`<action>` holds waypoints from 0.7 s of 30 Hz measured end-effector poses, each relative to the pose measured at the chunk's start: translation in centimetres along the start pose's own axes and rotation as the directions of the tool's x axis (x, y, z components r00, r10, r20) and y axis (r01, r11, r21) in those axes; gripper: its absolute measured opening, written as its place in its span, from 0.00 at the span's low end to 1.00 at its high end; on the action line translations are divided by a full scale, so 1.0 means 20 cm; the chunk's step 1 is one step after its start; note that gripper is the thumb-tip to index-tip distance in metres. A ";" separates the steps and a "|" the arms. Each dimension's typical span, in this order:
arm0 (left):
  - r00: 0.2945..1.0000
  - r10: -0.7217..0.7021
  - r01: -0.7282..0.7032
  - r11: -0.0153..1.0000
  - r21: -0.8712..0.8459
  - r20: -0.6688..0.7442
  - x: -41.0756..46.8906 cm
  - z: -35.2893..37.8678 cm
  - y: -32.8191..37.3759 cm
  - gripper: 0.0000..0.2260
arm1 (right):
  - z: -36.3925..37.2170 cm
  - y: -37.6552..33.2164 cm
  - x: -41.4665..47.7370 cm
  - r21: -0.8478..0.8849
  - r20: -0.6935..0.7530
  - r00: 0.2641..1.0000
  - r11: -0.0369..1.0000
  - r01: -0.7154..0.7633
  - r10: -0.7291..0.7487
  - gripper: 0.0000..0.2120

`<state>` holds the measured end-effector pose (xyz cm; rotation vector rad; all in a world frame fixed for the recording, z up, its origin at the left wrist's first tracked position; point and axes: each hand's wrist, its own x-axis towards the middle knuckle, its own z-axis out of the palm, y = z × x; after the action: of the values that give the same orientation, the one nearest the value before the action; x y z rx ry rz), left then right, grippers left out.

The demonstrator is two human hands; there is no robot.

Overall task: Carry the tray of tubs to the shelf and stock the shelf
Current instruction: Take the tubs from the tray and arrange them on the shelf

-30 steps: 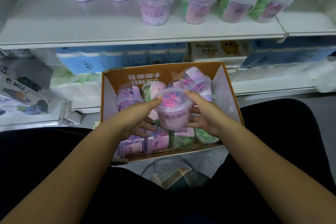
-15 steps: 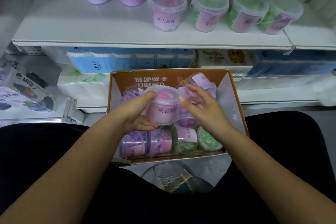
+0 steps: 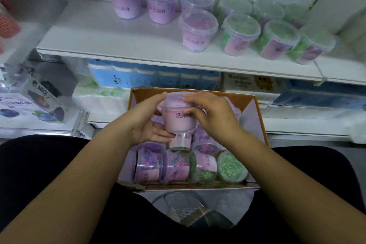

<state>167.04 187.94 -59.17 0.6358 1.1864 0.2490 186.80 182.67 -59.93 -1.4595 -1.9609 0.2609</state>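
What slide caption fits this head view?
Left hand and right hand hold a pink tub over the cardboard tray, below a shelf lined with more tubs.

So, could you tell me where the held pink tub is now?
Head view, centre: the pink tub is held between the left hand and right hand, above the cardboard tray, below the shelf.

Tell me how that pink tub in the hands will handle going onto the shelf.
The pink tub is probably stiff: its walls look undented under the left hand and right hand. It narrows toward the base, so it may tip if set down crooked. Its smooth clear plastic could be slippery.
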 end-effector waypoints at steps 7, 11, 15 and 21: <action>0.984 0.146 -0.154 0.985 -0.078 -0.099 -0.02 -0.06 0.10 0.20 | -0.01 -0.04 0.16 0.012 0.111 0.994 1.000 0.023 -0.024 0.20; 0.955 0.248 -0.252 0.968 -0.002 -0.162 -0.04 -0.10 0.17 0.16 | 0.00 -0.06 0.27 -0.018 0.142 0.988 0.998 0.065 -0.061 0.24; 0.923 0.334 -0.319 0.942 0.108 -0.191 -0.04 -0.16 0.27 0.26 | 0.00 -0.06 0.42 -0.070 0.101 0.992 0.994 0.081 -0.074 0.21; 0.661 0.673 -0.317 0.651 0.690 -0.331 -0.01 -0.30 0.43 0.28 | 0.00 -0.05 0.63 -0.097 -0.029 0.993 0.989 0.107 -0.111 0.18</action>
<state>162.69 196.68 -55.31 1.5586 1.6555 0.6174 184.17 193.87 -54.52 -1.4009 -2.0421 0.0941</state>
